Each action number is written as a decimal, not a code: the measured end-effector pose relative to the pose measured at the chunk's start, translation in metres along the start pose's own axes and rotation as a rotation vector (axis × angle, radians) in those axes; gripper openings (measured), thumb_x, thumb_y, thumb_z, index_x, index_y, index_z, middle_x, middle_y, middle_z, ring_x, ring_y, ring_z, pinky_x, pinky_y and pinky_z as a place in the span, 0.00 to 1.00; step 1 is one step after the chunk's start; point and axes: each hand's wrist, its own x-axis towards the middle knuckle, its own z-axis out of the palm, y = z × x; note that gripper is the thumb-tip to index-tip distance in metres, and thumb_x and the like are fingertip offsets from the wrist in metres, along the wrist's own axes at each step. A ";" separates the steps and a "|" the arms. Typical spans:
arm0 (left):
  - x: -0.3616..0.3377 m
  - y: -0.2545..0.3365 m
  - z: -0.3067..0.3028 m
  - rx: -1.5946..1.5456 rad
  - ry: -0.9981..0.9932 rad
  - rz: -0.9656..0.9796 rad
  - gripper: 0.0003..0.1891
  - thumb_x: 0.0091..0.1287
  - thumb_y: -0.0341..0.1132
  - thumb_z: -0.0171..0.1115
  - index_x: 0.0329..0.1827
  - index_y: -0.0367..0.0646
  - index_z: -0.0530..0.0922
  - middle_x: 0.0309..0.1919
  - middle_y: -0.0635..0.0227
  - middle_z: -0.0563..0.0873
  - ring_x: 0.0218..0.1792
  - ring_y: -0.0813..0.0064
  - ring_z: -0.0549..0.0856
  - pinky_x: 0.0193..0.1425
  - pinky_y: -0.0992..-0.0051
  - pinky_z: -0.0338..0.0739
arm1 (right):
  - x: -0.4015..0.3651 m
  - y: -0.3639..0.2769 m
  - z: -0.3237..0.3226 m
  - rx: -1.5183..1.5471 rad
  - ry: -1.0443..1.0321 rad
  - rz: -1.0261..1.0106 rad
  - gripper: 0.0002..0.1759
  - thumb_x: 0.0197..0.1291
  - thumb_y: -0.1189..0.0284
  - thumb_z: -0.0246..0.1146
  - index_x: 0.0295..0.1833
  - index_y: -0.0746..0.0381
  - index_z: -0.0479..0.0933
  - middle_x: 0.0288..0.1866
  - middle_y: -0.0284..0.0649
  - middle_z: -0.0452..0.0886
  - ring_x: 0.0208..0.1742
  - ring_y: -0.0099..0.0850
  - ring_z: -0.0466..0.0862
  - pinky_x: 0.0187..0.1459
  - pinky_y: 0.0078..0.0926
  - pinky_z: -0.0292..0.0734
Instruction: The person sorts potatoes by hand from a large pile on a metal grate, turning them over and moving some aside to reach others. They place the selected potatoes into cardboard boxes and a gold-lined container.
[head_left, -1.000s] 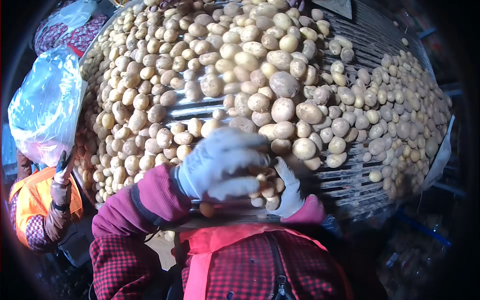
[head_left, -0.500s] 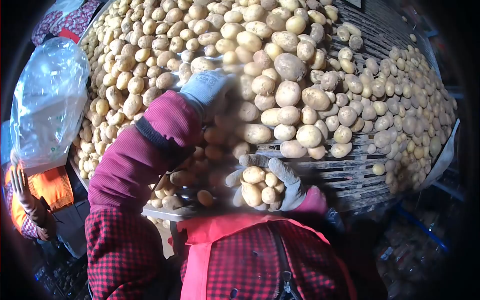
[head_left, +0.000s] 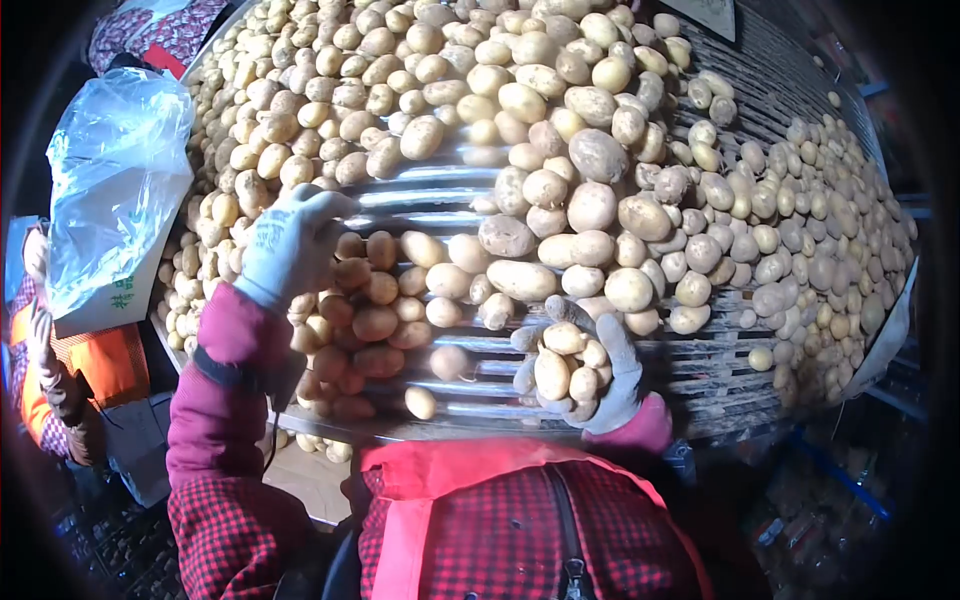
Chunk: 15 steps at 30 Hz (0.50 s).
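A wide heap of potatoes [head_left: 595,155] covers much of a slatted metal table [head_left: 430,195]. My left hand [head_left: 290,240], in a pale glove, rests at the heap's left part with its fingers curled down; whatever lies under them is hidden. Several small potatoes [head_left: 570,362] sit in my right hand [head_left: 622,375], whose grey-gloved fingers curl around them near the table's front edge. Between my hands, loose potatoes [head_left: 450,362] lie on the bars.
At the left stands a white box [head_left: 120,290] with a clear plastic bag [head_left: 120,150] over it. Beside it is another person in an orange vest [head_left: 110,365]. A cardboard piece [head_left: 310,480] lies below the table's front edge. Someone's patterned sleeve [head_left: 165,35] shows top left.
My left hand has moved left and down from the middle of the heap, and bare bars now show there. The view has shifted slightly; my right hand still holds its potatoes.
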 end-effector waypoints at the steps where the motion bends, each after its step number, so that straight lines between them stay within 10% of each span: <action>1: -0.001 0.002 0.006 -0.012 0.082 0.103 0.13 0.62 0.24 0.65 0.48 0.47 0.87 0.40 0.62 0.87 0.41 0.57 0.88 0.45 0.62 0.82 | 0.001 -0.001 0.001 -0.002 -0.006 -0.002 0.40 0.75 0.37 0.47 0.72 0.60 0.70 0.55 0.48 0.82 0.41 0.41 0.87 0.35 0.34 0.83; 9: 0.082 0.087 0.067 -0.017 -0.288 0.248 0.22 0.61 0.34 0.69 0.60 0.49 0.82 0.51 0.53 0.84 0.48 0.47 0.86 0.53 0.52 0.81 | -0.002 0.006 -0.013 -0.055 0.005 -0.041 0.42 0.74 0.35 0.44 0.72 0.59 0.71 0.62 0.55 0.80 0.42 0.45 0.87 0.35 0.35 0.84; 15: 0.082 0.088 0.078 -0.089 -0.210 0.162 0.10 0.68 0.36 0.62 0.48 0.44 0.85 0.54 0.49 0.82 0.52 0.45 0.87 0.56 0.51 0.82 | 0.000 0.006 -0.015 -0.023 0.064 -0.013 0.43 0.73 0.34 0.44 0.72 0.61 0.71 0.59 0.56 0.81 0.37 0.41 0.84 0.31 0.31 0.81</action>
